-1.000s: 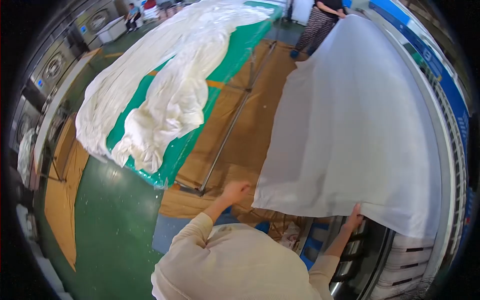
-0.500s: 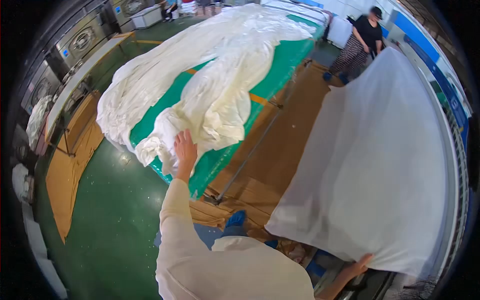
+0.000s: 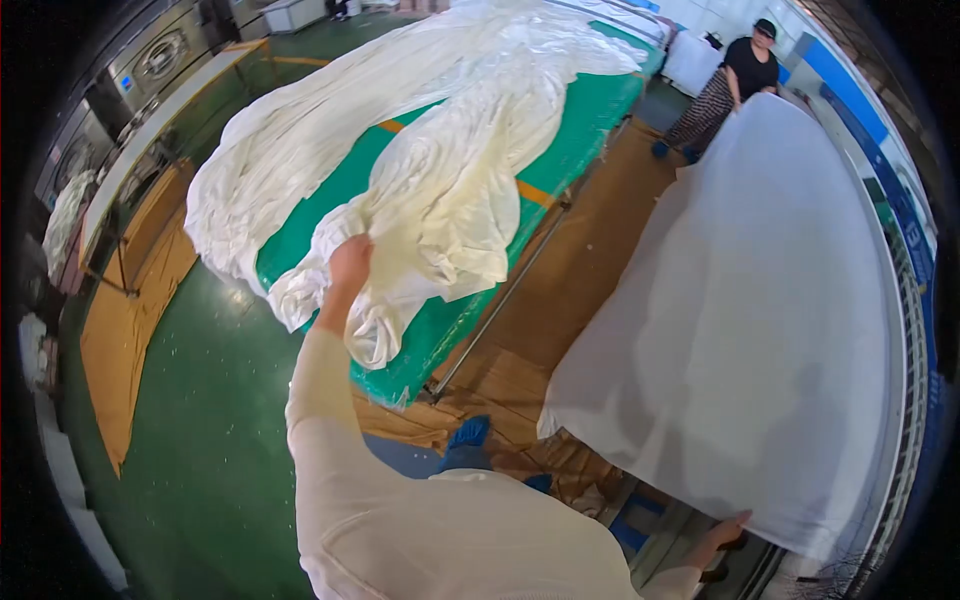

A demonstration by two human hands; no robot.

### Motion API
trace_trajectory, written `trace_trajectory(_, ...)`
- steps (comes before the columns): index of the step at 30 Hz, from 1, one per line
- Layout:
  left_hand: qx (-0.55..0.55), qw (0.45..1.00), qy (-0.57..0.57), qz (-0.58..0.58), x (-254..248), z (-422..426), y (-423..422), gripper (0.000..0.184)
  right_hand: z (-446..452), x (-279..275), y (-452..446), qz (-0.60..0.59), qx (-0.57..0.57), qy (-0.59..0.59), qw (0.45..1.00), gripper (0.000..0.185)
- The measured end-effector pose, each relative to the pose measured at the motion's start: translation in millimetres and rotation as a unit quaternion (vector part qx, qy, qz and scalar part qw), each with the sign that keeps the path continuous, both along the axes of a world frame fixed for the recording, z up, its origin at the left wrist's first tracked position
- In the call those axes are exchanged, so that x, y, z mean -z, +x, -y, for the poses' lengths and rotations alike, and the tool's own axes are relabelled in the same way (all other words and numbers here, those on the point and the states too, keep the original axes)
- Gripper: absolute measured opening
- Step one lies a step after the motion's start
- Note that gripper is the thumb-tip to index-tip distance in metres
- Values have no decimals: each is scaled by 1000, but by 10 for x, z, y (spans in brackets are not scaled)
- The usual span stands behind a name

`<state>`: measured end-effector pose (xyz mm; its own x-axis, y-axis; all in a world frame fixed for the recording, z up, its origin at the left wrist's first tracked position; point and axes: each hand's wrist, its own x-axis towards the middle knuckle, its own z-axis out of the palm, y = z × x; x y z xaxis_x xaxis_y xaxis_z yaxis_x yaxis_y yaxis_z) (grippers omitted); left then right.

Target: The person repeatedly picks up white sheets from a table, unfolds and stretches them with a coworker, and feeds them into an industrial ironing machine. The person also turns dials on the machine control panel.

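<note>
On the green-covered table (image 3: pixel 300 232) lies a heap of crumpled white sheets (image 3: pixel 455 175). My left hand (image 3: pixel 350 262) is closed on a bunch of this cloth close to the near end of the table, its fingertips partly sunk in the folds. At the lower right, my right hand (image 3: pixel 728 528) grips the near edge of another white sheet (image 3: pixel 740 330), which is spread out over the right side of the view. The fingers of my right hand are partly hidden by the cloth.
A co-worker (image 3: pixel 748 70) stands at the far end of the spread sheet, hands at its edge. Brown cloth (image 3: pixel 570 300) covers the floor beside the table. Washing machines (image 3: pixel 160 55) and a narrow bench (image 3: pixel 150 130) stand left. A metal rail (image 3: pixel 915 370) runs along the right.
My left hand has gone from lying with fingers stretched on the heap to gripping its cloth. A fold now lies nearer the table's corner. The co-worker's head and hands have risen.
</note>
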<state>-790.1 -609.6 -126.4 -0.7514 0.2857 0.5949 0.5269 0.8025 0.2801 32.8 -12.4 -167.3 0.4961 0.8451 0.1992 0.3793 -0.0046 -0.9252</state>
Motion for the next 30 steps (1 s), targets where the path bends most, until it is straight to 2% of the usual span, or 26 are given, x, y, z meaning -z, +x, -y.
trace_trajectory(4,53,995,74,40,-769,-156,445,15,-145,-158,216,1,-44,-45,998,52)
trace_trajectory(7,44,988,120,87,-1364,-531,858,14,-125,-315,315,-44,-119,64,990,49)
trace_trajectory(9,95,946,278,138,-1679,-844,1061,13,97,-526,-3,-73,-88,80,990,48)
trace_trajectory(10,145,867,437,193,-1677,-1047,1123,12,281,-654,-228,-101,-57,95,989,48)
trace_trajectory(11,191,756,578,241,-1664,-1267,1218,11,378,-689,-287,-128,-26,109,985,47)
trace_trajectory(13,151,652,685,287,-1847,-1795,1585,13,286,-527,-174,-128,-34,85,988,47)
trace_trajectory(16,151,570,712,381,-1755,-2460,2060,24,109,-279,-43,-124,-54,40,990,49)
trace_trajectory(19,173,442,748,463,-1665,-3006,2528,24,-55,-205,-14,91,-65,-35,993,53)
trace_trajectory(20,172,442,748,465,-1694,-3101,2619,24,-42,-254,-24,92,-64,-37,993,53)
trace_trajectory(23,161,360,764,511,-1757,-3331,2765,34,300,-598,-204,-18,-165,116,979,55)
trace_trajectory(24,156,360,766,509,-1764,-3374,2741,34,432,-772,-231,-16,-170,114,979,55)
trace_trajectory(27,253,291,772,505,-1789,-3414,2577,33,825,-1279,-240,-40,-108,175,978,52)
trace_trajectory(28,249,293,775,502,-1795,-3430,2544,33,807,-1210,-197,-38,-113,172,978,52)
trace_trajectory(30,226,299,777,505,-1862,-3461,2519,27,716,-901,-27,-77,-28,78,994,47)
